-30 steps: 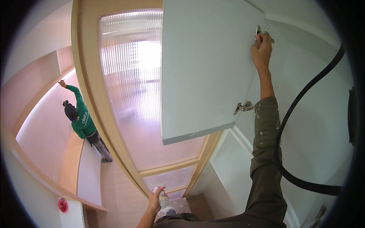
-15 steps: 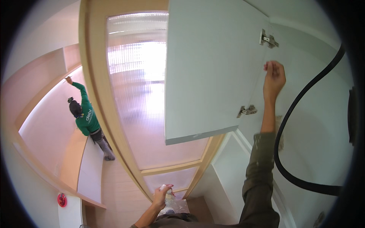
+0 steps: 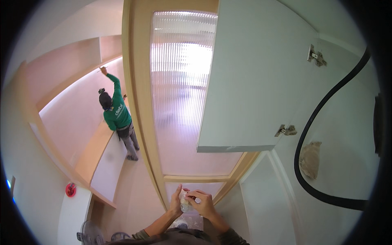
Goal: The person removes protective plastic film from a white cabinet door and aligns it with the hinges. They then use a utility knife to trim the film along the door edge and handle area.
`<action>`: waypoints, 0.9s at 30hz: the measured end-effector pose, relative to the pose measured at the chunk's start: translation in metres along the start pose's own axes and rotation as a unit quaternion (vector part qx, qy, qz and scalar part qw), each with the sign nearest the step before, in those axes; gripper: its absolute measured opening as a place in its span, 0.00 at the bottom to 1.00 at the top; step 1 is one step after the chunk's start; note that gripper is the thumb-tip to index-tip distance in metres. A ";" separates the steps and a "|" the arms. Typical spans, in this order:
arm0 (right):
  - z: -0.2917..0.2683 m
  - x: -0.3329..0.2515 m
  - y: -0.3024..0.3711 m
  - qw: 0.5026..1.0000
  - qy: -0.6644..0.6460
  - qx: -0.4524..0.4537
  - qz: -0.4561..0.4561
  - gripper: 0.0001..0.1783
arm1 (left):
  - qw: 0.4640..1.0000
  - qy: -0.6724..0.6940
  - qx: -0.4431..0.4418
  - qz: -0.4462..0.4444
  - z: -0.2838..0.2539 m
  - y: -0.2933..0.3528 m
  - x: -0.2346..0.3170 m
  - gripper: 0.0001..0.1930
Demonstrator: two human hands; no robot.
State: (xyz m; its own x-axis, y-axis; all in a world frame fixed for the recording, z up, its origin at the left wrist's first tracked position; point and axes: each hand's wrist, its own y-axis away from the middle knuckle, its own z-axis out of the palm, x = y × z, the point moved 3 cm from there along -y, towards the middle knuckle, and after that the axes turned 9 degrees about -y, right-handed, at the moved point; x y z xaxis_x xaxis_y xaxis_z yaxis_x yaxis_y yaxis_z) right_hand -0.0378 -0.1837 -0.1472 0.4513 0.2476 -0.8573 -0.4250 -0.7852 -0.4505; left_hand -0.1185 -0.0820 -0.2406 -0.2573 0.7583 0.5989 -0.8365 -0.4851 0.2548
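While both my hands meet low in front of my chest, this is how things sit, nearest first

Left hand: my left hand [image 3: 177, 201] is cupped upright around the left side of a small pale container [image 3: 186, 203], fingers curled narrow so it cannot slip while the other hand works at it

Right hand: my right hand [image 3: 204, 203] lies over the container's top and right side, fingertips pinched close on it; whether they grip a cap or the body itself I cannot tell, it is too small and half covered

Container: it is pressed between the two palms, off any surface, just under the lower rail of the wooden door frame [image 3: 196, 178], held near my body where I can look down on it

Cabinet door: the white cabinet door [image 3: 253, 81] hangs swung open above my hands, its bottom edge free, two metal hinges [image 3: 286, 130] along its right edge carrying it on the white cabinet [image 3: 347, 134]

Hose: a black hose [image 3: 310, 122] curves down the cabinet's face, beside a rough brown patch [image 3: 310, 159] on the panel

Glass: a ribbed glass panel [image 3: 183, 90] fills the frame, letting light through

Far off: a person in a green top [image 3: 117, 114] stands on a pale ledge [image 3: 108, 167], one arm raised to the pink wall [image 3: 69, 110], well apart from me
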 end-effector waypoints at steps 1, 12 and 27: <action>0.002 0.002 0.007 1.000 0.001 0.003 -0.006 0.07 | 1.000 -0.008 -0.004 -0.006 -0.004 0.005 -0.003 0.23; 0.016 -0.001 0.052 0.999 0.020 -0.048 -0.014 0.15 | 0.998 -0.045 0.012 0.044 -0.009 0.039 -0.022 0.22; 0.013 -0.002 0.104 0.980 0.175 0.006 -0.091 0.19 | 0.996 -0.036 0.072 -0.039 0.009 0.065 -0.055 0.17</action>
State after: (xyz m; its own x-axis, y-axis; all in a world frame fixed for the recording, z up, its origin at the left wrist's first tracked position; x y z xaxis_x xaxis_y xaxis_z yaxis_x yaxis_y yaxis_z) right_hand -0.0927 -0.2585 -0.1948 0.7617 0.1719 -0.6247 -0.3201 -0.7384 -0.5935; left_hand -0.1545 -0.1593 -0.2496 -0.1542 0.7654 0.6247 -0.7737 -0.4868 0.4055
